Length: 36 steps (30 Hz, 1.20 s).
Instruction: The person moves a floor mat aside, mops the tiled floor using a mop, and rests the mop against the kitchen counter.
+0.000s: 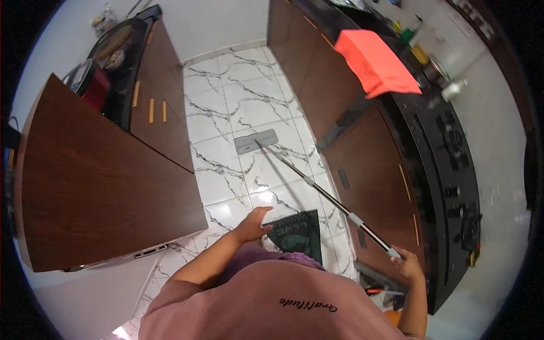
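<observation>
My right hand (409, 262) is closed around the upper end of a flat mop's metal pole (332, 199), at the right by the cabinets. The pole slants down to the grey flat mop head (256, 141), which lies on the white marble-patterned floor tiles (221, 170). My left hand (253, 225) is held out in front of my body with its fingers apart and nothing in it. Below and beyond it, a dark green patterned mat (297, 236) lies on the floor, partly hidden by my body.
Brown cabinets (361, 191) with a black counter and gas stove (450, 191) line the right side. A bright coral cloth (376, 63) hangs over that counter's edge. At the left stand a large brown panel (110, 182) and a counter with a red appliance (91, 87).
</observation>
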### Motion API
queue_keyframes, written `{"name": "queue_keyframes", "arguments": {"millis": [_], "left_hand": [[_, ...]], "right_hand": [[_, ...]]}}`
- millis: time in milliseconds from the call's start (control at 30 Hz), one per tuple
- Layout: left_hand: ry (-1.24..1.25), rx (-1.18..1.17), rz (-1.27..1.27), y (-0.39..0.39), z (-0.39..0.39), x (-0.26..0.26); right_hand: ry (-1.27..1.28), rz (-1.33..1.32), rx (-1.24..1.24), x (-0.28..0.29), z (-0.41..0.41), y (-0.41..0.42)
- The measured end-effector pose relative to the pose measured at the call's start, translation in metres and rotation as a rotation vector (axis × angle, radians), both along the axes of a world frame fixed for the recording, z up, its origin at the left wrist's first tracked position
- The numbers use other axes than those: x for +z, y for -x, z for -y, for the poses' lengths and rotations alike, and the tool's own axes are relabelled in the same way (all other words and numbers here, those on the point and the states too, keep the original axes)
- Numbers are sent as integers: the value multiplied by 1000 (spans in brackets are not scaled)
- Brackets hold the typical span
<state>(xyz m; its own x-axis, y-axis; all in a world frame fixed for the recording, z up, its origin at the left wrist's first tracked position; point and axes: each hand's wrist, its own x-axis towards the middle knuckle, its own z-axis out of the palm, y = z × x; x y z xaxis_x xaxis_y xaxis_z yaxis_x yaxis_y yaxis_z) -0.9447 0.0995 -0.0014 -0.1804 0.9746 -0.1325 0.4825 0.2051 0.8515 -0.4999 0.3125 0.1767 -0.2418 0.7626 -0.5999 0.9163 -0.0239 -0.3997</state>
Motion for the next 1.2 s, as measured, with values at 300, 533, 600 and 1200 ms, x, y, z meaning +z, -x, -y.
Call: {"name": "queue_keyframes", "arguments": {"millis": [300,533,600,1200], "left_hand": [[-165,-781,104,-243,-114,30],[-418,-825,118,-393,-127,37],[-292,-864,59,-392,-139,35],[-101,32,-360,-50,-285,-69]], "right_hand": [[52,72,-311,131,122,-163],[314,-207,-570,134,133,-159],[314,-200,-558,107,131,-163],[194,-521,-155,-188,-102,244]]}}
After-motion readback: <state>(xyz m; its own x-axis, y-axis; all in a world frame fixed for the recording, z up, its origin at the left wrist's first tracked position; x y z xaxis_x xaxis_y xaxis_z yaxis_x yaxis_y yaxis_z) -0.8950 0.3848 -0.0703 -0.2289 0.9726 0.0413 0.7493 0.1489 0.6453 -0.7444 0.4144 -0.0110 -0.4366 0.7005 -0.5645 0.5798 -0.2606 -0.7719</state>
